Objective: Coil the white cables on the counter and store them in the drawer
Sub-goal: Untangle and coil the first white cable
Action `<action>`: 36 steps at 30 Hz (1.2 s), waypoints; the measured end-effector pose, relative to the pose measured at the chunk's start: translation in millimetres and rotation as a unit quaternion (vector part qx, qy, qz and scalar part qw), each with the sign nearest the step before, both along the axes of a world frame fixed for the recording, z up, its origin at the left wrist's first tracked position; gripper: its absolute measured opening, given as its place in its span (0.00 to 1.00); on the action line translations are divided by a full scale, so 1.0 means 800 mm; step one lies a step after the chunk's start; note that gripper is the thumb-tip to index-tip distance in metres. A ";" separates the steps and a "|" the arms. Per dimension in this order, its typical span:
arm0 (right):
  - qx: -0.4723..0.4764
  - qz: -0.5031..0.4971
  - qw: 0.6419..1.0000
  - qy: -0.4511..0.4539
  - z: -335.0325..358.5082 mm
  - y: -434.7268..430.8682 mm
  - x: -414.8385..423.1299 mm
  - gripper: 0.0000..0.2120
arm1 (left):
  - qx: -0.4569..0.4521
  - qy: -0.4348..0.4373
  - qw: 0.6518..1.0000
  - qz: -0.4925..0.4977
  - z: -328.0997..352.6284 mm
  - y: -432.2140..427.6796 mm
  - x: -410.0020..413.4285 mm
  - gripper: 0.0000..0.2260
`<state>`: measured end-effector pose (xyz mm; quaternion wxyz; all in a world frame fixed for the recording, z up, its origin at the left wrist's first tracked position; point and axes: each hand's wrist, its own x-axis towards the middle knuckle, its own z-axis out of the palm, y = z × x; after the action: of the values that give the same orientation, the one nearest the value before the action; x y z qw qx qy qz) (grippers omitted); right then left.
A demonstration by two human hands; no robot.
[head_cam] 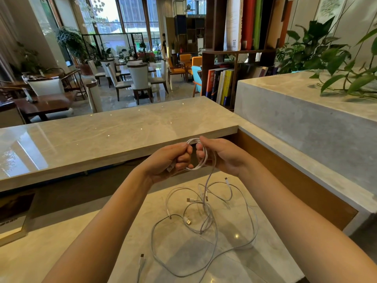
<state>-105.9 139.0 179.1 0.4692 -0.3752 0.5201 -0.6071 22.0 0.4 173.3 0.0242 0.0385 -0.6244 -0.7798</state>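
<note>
White cable coil (199,155) in both hands, above counter (265,260)

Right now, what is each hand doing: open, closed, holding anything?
Left hand: closed on the white cable coil.
Right hand: closed on the same coil; its loose tail hangs to the counter.

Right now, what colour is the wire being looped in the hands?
White. The looped cable held between both hands shows best in the head view.
</note>
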 end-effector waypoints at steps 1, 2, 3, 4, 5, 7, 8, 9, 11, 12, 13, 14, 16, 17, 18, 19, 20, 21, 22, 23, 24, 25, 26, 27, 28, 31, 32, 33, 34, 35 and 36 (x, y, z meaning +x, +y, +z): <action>0.002 -0.004 1.000 -0.022 -0.002 -0.002 0.002 0.16 | 0.003 -0.008 1.000 0.002 -0.001 0.000 0.001 0.12; 0.008 -0.005 0.999 -0.039 -0.003 -0.004 0.003 0.16 | 0.013 -0.013 1.000 0.000 -0.003 0.002 0.002 0.12; 0.016 -0.008 0.999 -0.051 -0.004 -0.006 0.004 0.16 | 0.024 -0.017 1.000 0.000 -0.005 0.004 0.003 0.12; 0.025 -0.015 0.998 -0.058 -0.005 -0.008 0.005 0.16 | 0.034 -0.018 0.999 0.003 -0.006 0.006 0.004 0.12; 0.032 -0.023 0.998 -0.056 -0.005 -0.010 0.005 0.17 | 0.044 -0.016 0.999 0.011 -0.007 0.009 0.005 0.11; 0.030 -0.036 0.998 -0.031 -0.005 -0.012 0.006 0.17 | 0.056 0.002 0.998 0.032 -0.006 0.013 0.007 0.11; 0.023 -0.036 0.999 -0.017 -0.005 -0.012 0.006 0.17 | 0.053 0.013 0.998 0.043 -0.004 0.015 0.008 0.11; 0.014 -0.031 0.999 -0.006 -0.004 -0.012 0.006 0.18 | 0.044 0.024 0.997 0.055 -0.003 0.017 0.009 0.11; 0.004 -0.019 1.000 0.011 -0.005 -0.011 0.006 0.18 | 0.025 0.039 0.996 0.082 -0.001 0.023 0.009 0.12; 0.002 -0.014 1.000 0.020 -0.005 -0.010 0.006 0.18 | 0.021 0.040 0.994 0.095 -0.001 0.025 0.009 0.12; 0.002 -0.014 0.999 0.034 -0.006 -0.009 0.006 0.18 | 0.024 0.038 0.993 0.107 -0.001 0.027 0.009 0.12; 0.004 -0.022 0.998 0.059 -0.006 -0.008 0.006 0.18 | 0.038 0.031 0.992 0.115 -0.001 0.028 0.011 0.12; 0.011 -0.061 0.990 0.129 -0.007 -0.006 0.008 0.18 | 0.102 0.011 0.987 0.122 0.000 0.028 0.015 0.13; 0.017 -0.085 0.983 0.163 -0.007 -0.005 0.009 0.18 | 0.136 0.002 0.983 0.125 0.000 0.028 0.018 0.13; 0.023 -0.107 0.976 0.191 -0.007 -0.004 0.009 0.18 | 0.162 -0.004 0.979 0.126 0.001 0.028 0.021 0.13; 0.028 -0.126 0.969 0.211 -0.007 -0.004 0.010 0.19 | 0.183 -0.011 0.975 0.122 0.001 0.028 0.023 0.14; 0.032 -0.140 0.963 0.226 -0.007 -0.004 0.011 0.19 | 0.203 -0.019 0.972 0.113 0.001 0.028 0.026 0.14; 0.036 -0.153 0.958 0.240 -0.009 -0.005 0.013 0.19 | 0.220 -0.030 0.969 0.104 0.002 0.027 0.028 0.15; 0.040 -0.167 0.952 0.255 -0.010 -0.006 0.016 0.19 | 0.229 -0.044 0.967 0.099 0.002 0.027 0.030 0.15; 0.044 -0.181 0.944 0.271 -0.012 -0.007 0.018 0.19 | 0.225 -0.060 0.967 0.099 0.003 0.026 0.032 0.15; 0.047 -0.196 0.935 0.292 -0.015 -0.009 0.020 0.19 | 0.208 -0.077 0.970 0.100 0.003 0.025 0.034 0.15; 0.049 -0.209 0.924 0.317 -0.017 -0.011 0.022 0.19 | 0.187 -0.091 0.972 0.105 0.003 0.024 0.035 0.15; 0.050 -0.220 0.913 0.341 -0.019 -0.012 0.024 0.19 | 0.174 -0.100 0.973 0.112 0.003 0.025 0.037 0.15; 0.050 -0.229 0.903 0.360 -0.021 -0.013 0.026 0.19 | 0.171 -0.104 0.972 0.120 0.003 0.025 0.038 0.15; 0.048 -0.237 0.896 0.373 -0.022 -0.015 0.027 0.19 | 0.177 -0.105 0.971 0.124 0.002 0.025 0.039 0.14; 0.042 -0.255 0.885 0.388 -0.024 -0.017 0.032 0.19 | 0.183 -0.104 0.968 0.133 0.002 0.023 0.041 0.13; 0.039 -0.259 0.884 0.387 -0.024 -0.018 0.034 0.19 | 0.176 -0.105 0.969 0.139 0.002 0.023 0.041 0.13; 0.035 -0.262 0.883 0.387 -0.024 -0.018 0.035 0.19 | 0.168 -0.106 0.969 0.147 0.001 0.023 0.040 0.13; 0.032 -0.264 0.883 0.387 -0.024 -0.018 0.037 0.19 | 0.160 -0.106 0.969 0.154 0.001 0.025 0.039 0.12; 0.030 -0.265 0.884 0.385 -0.024 -0.019 0.039 0.19 | 0.155 -0.106 0.969 0.160 0.000 0.027 0.038 0.11; 0.029 -0.264 0.886 0.380 -0.023 -0.019 0.042 0.19 | 0.152 -0.104 0.969 0.167 -0.001 0.030 0.036 0.10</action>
<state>-72.7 123.9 160.8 0.0691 -0.4119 0.7560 -0.5040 50.9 24.1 172.6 0.0833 0.2266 -0.4826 -0.8419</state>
